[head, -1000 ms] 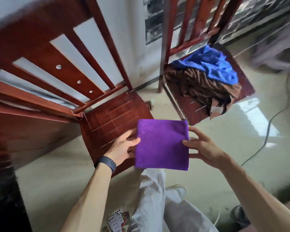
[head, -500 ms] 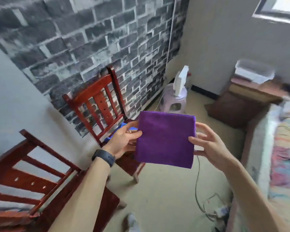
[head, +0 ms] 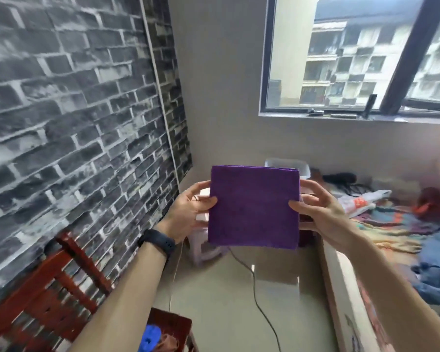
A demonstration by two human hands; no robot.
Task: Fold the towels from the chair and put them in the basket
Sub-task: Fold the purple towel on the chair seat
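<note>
PUTTING AWAY: A folded purple towel (head: 254, 208) was held flat and square in mid-air in front of the person, touching no surface, its stacked layers showing along the top edge. The left hand (head: 188, 212) pinched the towel's left edge, thumb on the front face and fingers behind. The right hand (head: 320, 215) held the right edge in the same way.

Just past the towel's top edge stood a pale translucent bin (head: 286, 165), probably the basket. It was mostly hidden by the cloth, so its contents could not be told. A pink plastic stool (head: 201, 246) stood behind the left hand, a bed (head: 391, 240) strewn with bedding lay to the right, and a cable (head: 261, 298) trailed across the floor. At lower left, a blue towel (head: 151, 336) and a brown towel (head: 168, 342) lay unfolded on the red wooden chair (head: 84, 262).

The step in hand appeared to be carrying the towel to the basket. Doing it well would mean even pressure from both pinches so the layers stayed aligned, and lowering it level into the bin. Both sides should be let go together, and the stool and cable called for care underfoot.
</note>
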